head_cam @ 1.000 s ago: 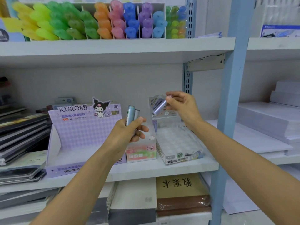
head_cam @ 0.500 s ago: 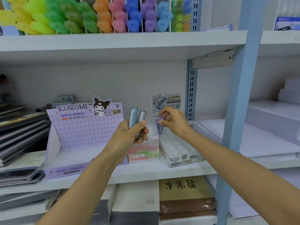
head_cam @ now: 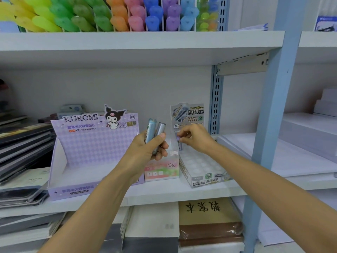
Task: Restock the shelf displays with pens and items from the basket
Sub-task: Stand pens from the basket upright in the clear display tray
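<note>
My left hand (head_cam: 147,152) grips two lead tubes upright, a light blue tube (head_cam: 150,130) and a grey tube (head_cam: 160,133), in front of the middle shelf. My right hand (head_cam: 196,138) pinches the top of a purple tube (head_cam: 179,143) that stands at the back left corner of the white display tray (head_cam: 200,167). That tray has rows of round holes and a printed back card (head_cam: 187,114). The basket is out of view.
A purple Kuromi display box (head_cam: 87,154) stands left of a small Fruit Soda box (head_cam: 162,170). Coloured highlighters (head_cam: 109,15) fill the upper shelf. Stacked notebooks (head_cam: 21,141) lie at left, paper reams (head_cam: 306,143) right of the blue upright (head_cam: 269,125). Books (head_cam: 206,221) sit below.
My right hand has brought the purple tube down from chest height and set it upright at the back of the white tray. My left hand stays put with its two tubes.
</note>
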Demonstrator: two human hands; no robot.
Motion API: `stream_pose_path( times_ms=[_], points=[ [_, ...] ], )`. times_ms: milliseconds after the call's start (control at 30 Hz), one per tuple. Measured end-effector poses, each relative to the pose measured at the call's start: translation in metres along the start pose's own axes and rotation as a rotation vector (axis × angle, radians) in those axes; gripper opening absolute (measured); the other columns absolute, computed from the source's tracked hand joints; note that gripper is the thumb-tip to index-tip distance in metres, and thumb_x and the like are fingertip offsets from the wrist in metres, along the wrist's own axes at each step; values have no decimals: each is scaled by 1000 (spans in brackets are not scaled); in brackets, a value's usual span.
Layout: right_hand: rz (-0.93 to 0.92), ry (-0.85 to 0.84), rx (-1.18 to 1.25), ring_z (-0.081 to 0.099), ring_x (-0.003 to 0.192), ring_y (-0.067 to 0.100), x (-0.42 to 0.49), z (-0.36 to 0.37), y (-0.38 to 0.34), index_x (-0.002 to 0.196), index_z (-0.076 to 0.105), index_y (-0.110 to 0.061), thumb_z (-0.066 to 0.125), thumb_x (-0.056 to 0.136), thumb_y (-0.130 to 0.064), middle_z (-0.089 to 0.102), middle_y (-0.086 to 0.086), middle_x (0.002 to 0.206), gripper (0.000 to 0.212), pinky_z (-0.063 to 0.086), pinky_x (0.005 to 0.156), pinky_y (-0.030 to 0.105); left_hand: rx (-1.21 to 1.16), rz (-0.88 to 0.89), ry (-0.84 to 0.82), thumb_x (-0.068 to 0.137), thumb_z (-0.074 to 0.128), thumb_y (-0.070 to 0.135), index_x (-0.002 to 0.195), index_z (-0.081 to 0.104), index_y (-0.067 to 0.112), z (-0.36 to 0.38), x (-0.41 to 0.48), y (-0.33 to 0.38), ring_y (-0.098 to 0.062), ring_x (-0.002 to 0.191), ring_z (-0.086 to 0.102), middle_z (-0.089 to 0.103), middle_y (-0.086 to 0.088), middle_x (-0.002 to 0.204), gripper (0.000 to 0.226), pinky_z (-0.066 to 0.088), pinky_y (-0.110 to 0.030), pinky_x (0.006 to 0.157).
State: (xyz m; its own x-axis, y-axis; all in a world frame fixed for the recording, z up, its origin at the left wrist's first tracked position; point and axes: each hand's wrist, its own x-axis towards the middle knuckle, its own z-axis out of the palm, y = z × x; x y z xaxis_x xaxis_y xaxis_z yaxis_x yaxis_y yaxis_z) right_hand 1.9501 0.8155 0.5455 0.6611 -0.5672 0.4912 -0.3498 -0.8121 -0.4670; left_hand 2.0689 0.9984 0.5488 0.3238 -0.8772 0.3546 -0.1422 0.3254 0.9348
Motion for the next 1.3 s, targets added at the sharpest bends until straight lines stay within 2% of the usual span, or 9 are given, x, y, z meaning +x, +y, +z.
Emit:
stream_pose_path(
  times_ms=[133,233,333,433,633,767,1000,1167,1300],
  points=[
    [-5,72,21,62,78,15,-2,-11,-7,104,72,-10,64,92,-19,70,1,93,17,49,72,24,0,-11,1,95,57,25,109,57,2,1,-1,1,-13,59,59,66,1,70,26,51,-20,55],
    [-46,152,501,61,75,12,-10,-28,-28,111,68,-7,56,97,-19,67,6,92,22,53,65,27,-2,-15,5,95,57,25,107,61,5,2,-2,2,-12,60,59,66,1,71,24,51,-20,56],
    [-162,-6,747,65,83,15,-21,-38,-49,119,64,-13,55,98,-20,68,12,104,24,56,68,24,0,-14,7,97,56,26,106,67,9,7,-3,4,-11,60,60,67,0,73,22,49,-21,51],
    [-232,-138,632,67,97,26,-28,-38,-59,114,68,-16,63,93,-16,70,13,104,22,58,81,31,10,-7,-8,95,58,29,105,67,7,12,-6,7,-13,60,61,70,-4,77,26,48,-21,48],
    [-152,123,904,67,77,14,-32,-49,-49,99,71,-7,68,86,-5,71,6,87,13,53,72,20,-22,-22,35,96,57,29,107,67,9,9,-11,11,-12,47,47,61,-1,69,25,35,-19,38],
    [-59,-91,871,70,78,21,-47,-42,-41,94,68,-9,73,81,-3,72,8,85,15,56,75,27,-9,14,143,96,57,28,102,62,6,5,-9,10,-7,42,27,37,9,53,23,26,-17,38],
    [-120,-123,725,71,89,24,-60,-33,-50,112,64,-19,72,85,-14,74,6,89,28,58,83,32,37,6,182,93,61,34,98,66,8,19,-9,9,-4,41,28,37,12,49,28,28,-15,37],
    [-121,-149,768,71,93,23,-62,-39,-49,123,59,-19,63,92,-13,73,3,99,32,57,80,31,56,44,183,87,69,30,103,67,21,25,-10,13,-5,43,30,38,7,54,19,32,-14,40],
    [-157,-203,768,70,94,28,-62,-44,-49,138,44,-28,63,92,-15,65,15,104,51,58,76,35,75,64,213,85,71,30,94,69,18,30,-7,11,-3,41,36,45,14,46,15,33,-12,42]
  ],
)
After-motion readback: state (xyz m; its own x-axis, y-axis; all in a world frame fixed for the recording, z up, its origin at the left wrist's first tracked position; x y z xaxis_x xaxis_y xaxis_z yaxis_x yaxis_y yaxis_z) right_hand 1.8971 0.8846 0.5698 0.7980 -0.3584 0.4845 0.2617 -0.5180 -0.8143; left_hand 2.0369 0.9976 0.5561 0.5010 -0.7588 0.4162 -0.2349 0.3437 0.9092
